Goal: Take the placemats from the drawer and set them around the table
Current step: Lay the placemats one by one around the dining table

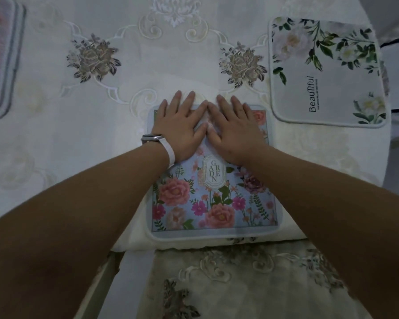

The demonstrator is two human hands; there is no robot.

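The blue floral placemat [214,203] is lying at the near edge of the embroidered tablecloth [78,134]. The left hand [180,127] and right hand [235,132] are pressing flat on its far half, side by side, fingers straight and slightly spread, gripping nothing. A white floral placemat [327,74] is lying nearby on the right, and another placemat [0,65] at the far left.

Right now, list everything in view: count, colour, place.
Blue floral placemat: one, blue with pink flowers, near table edge, under both hands.
White placemat: one, white with green leaves, right side.
Placemat stack: count unclear, pale pink with grey edges, far left.
Tablecloth: one, white with beige embroidered flowers, over the table.
Beige fabric: one, embroidered, below the table edge.
Watch: one, white strap, left wrist.
Left hand: one, flat on the blue floral placemat, fingers straight.
Right hand: one, flat beside it, fingers straight.
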